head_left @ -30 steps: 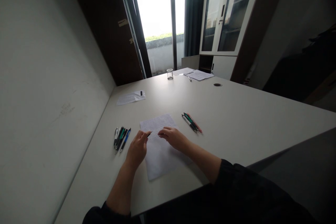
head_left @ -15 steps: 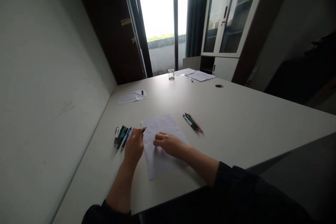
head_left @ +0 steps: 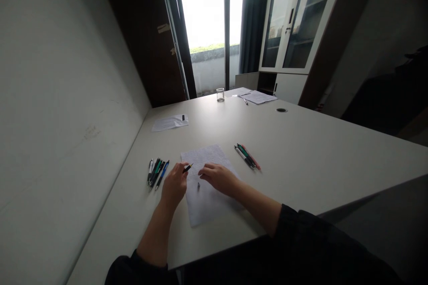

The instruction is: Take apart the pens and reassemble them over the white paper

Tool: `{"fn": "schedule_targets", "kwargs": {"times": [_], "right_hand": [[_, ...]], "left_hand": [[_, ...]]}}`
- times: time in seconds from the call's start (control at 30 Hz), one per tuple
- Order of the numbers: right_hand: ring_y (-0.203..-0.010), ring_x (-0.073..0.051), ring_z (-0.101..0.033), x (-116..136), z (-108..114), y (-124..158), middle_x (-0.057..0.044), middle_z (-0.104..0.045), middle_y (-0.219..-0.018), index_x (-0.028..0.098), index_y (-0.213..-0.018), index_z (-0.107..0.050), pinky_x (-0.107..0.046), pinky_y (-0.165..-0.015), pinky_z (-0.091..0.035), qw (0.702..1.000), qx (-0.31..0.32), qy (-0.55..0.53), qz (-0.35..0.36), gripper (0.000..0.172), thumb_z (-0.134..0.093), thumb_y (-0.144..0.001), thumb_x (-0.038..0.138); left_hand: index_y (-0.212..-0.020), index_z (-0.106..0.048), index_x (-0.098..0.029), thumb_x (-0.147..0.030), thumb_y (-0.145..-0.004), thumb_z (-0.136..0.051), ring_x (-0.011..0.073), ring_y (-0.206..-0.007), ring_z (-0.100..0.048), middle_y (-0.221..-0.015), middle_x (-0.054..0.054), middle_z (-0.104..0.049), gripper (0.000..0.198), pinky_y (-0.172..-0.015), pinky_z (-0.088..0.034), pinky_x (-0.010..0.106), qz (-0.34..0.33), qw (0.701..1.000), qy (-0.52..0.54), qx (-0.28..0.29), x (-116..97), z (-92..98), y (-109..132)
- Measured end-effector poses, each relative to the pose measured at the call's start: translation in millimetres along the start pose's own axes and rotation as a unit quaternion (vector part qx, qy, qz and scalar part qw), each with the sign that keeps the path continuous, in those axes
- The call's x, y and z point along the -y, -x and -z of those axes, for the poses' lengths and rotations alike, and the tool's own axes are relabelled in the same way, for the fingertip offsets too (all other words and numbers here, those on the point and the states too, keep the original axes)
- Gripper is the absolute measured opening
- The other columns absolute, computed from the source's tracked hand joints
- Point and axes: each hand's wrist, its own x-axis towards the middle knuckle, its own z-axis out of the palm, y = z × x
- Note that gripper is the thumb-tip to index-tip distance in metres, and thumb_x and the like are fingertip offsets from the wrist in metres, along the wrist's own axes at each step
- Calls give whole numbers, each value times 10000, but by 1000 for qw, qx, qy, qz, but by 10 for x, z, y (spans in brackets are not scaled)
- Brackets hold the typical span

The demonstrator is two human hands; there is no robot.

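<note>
My left hand (head_left: 174, 185) is closed round a dark pen (head_left: 187, 168) whose tip points up and right over a written sheet of paper (head_left: 207, 187). My right hand (head_left: 219, 177) lies on that sheet, fingers curled and pressed on the paper. A small dark object (head_left: 198, 185), perhaps a pen cap, sits on the sheet between my two hands. Several pens (head_left: 157, 173) lie bunched just left of my left hand. Three pens (head_left: 247, 156) lie to the right of the sheet.
The white desk (head_left: 301, 151) butts against a wall (head_left: 60, 111) on the left. Farther back lie a folded paper (head_left: 170, 122), a glass (head_left: 220, 94), more papers (head_left: 256, 96) and a cable hole (head_left: 281, 110). A cabinet (head_left: 287, 26) stands beyond.
My left hand went left toward the pen bunch, then came back right with the pen. My right hand shifted slightly, and a small dark object now shows on the sheet.
</note>
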Motion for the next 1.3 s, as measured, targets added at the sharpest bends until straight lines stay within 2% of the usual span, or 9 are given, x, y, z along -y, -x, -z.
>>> {"fn": "schedule_targets", "kwargs": {"times": [0.17,0.43,0.67,0.77,0.93,1.3], "right_hand": [[-719,-121,-616,-54,55,-8,-41,-669,-941,213,-1067,-661,-243,-738,-478,993,-65,-52,-78,169,-598,-934,296],[-775,-134,-621,-31,46,15,-32,-666,-898,210,-943,-693,-237,-746,-469,995,-62,-75,-37,119,-597,-934,281],[-750,-133,-610,-22,84,11,-29,-660,-864,208,-922,-688,-241,-722,-464,991,-80,-101,-45,106,-595,-931,257],[-694,-118,-580,-6,114,8,-21,-649,-851,202,-911,-682,-237,-696,-459,988,-88,-111,-57,98,-602,-924,257],[-659,-107,-560,5,136,4,-18,-638,-838,198,-911,-683,-239,-683,-462,983,-100,-132,-77,122,-589,-929,274],[-649,-105,-548,-6,154,14,-9,-638,-846,203,-893,-675,-234,-655,-455,975,-129,-155,-95,95,-606,-911,266]], "left_hand": [[-1007,-554,-225,-45,-843,-508,197,-896,-609,-966,43,-623,248,-778,-478,299,-32,997,60,37,-44,-20,4],[-976,-573,-212,-40,-845,-525,195,-876,-592,-934,43,-607,221,-767,-473,300,-63,991,90,72,-78,-24,11],[-980,-577,-211,-49,-863,-520,195,-878,-595,-936,46,-609,208,-756,-487,297,-65,990,98,77,-65,-31,12],[-1043,-579,-214,-54,-879,-507,198,-900,-595,-962,52,-615,240,-773,-494,304,-67,990,101,75,-51,-41,9],[-1201,-563,-255,-26,-873,-491,193,-947,-590,-1013,47,-611,406,-825,-487,305,-79,989,101,78,-37,-57,10],[-1229,-562,-260,-6,-866,-450,165,-878,-578,-1024,45,-580,457,-776,-478,267,-69,989,101,86,5,-80,27]]}}
